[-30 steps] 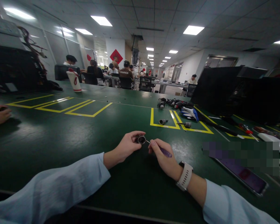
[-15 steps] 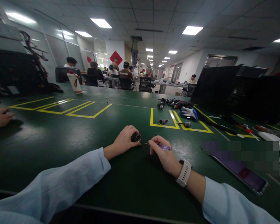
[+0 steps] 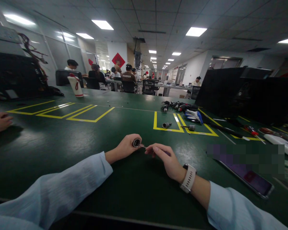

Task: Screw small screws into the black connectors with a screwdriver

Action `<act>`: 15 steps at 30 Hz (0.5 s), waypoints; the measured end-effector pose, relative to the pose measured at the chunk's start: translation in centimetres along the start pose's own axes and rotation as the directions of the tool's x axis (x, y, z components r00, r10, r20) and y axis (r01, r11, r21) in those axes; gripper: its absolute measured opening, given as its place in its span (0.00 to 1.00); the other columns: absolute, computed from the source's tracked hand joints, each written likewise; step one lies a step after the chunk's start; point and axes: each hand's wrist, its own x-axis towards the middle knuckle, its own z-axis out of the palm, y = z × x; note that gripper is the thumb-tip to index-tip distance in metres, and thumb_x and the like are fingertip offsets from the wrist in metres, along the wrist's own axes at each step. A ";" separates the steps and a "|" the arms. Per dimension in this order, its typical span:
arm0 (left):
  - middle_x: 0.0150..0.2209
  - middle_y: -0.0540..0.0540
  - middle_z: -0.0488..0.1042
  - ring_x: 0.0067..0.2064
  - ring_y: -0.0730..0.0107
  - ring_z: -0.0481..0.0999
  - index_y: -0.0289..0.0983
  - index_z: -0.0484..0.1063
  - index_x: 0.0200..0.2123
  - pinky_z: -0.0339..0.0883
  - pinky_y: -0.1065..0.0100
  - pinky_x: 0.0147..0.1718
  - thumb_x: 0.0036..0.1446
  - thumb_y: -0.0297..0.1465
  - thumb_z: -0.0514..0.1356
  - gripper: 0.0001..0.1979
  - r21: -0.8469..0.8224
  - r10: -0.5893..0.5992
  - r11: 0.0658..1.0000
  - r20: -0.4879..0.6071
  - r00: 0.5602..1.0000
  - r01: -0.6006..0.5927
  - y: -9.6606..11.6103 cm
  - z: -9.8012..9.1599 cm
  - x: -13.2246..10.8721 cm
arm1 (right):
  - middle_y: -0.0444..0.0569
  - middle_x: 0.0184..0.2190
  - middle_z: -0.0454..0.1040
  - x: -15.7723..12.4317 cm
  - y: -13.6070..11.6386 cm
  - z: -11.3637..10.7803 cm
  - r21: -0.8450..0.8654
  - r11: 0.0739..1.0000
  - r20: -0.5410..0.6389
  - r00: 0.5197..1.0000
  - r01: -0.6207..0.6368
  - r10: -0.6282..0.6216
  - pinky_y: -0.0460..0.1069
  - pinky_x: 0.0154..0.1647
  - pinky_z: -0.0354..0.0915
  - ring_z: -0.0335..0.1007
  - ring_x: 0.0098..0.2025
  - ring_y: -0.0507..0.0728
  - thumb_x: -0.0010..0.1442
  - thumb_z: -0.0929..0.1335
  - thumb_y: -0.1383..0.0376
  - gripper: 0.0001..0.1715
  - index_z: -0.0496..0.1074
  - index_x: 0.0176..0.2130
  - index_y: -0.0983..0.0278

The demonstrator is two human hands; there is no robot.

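My left hand is closed around a short dark cylinder, whose round metal-rimmed open end faces me. In my right hand is a small screwdriver with a purple handle, mostly covered by the fingers. Its thin shaft points left and its tip reaches the lower right edge of the cylinder; whether it touches is too small to tell. Both hands are just above the green table. Beyond them, two small metal cylindrical parts, one on the left and one on the right, lie by yellow tape outlines.
To the right lie a phone, a red-handled screwdriver and a white mouse-like object. Gloves and a pile of dark parts lie farther back. A paper cup stands back left. Another person's hand is at the left edge.
My left hand has turned the cylinder's open end more toward me and lowered it slightly. My right hand has moved left, bringing the screwdriver tip to the cylinder.
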 end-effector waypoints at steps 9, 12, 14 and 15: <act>0.25 0.51 0.66 0.29 0.72 0.66 0.35 0.65 0.26 0.59 0.69 0.32 0.51 0.27 0.57 0.04 0.123 0.120 0.985 0.016 0.993 -0.121 0.3 0.4 -0.2 | 0.48 0.33 0.73 0.1 -0.5 0.4 -0.094 0.995 -0.040 0.998 -0.042 0.038 0.50 0.38 0.61 0.67 0.36 0.54 0.59 0.63 0.64 0.09 0.72 0.34 0.64; 0.25 0.52 0.65 0.28 0.73 0.66 0.35 0.64 0.25 0.60 0.71 0.30 0.51 0.28 0.57 0.04 0.030 0.077 0.997 0.002 0.997 -0.077 0.2 0.5 -0.2 | 0.48 0.34 0.74 0.1 -0.4 0.3 -0.022 0.998 -0.019 0.998 -0.058 0.057 0.49 0.36 0.61 0.66 0.35 0.54 0.59 0.62 0.64 0.10 0.72 0.34 0.64; 0.25 0.53 0.65 0.28 0.74 0.66 0.35 0.64 0.26 0.60 0.72 0.29 0.51 0.29 0.58 0.05 -0.035 0.052 0.998 0.003 0.999 -0.052 0.3 0.5 -0.2 | 0.48 0.34 0.74 0.2 -0.3 0.2 0.064 0.994 -0.015 0.996 -0.083 0.084 0.49 0.36 0.62 0.67 0.36 0.54 0.59 0.62 0.63 0.10 0.72 0.34 0.64; 0.25 0.53 0.65 0.28 0.74 0.66 0.35 0.64 0.26 0.60 0.72 0.29 0.51 0.29 0.58 0.05 -0.059 0.041 0.997 0.002 0.999 -0.041 0.3 0.6 -0.2 | 0.48 0.34 0.74 0.2 -0.2 0.2 0.108 0.990 -0.016 0.995 -0.096 0.098 0.49 0.36 0.62 0.67 0.37 0.54 0.59 0.62 0.63 0.10 0.72 0.34 0.64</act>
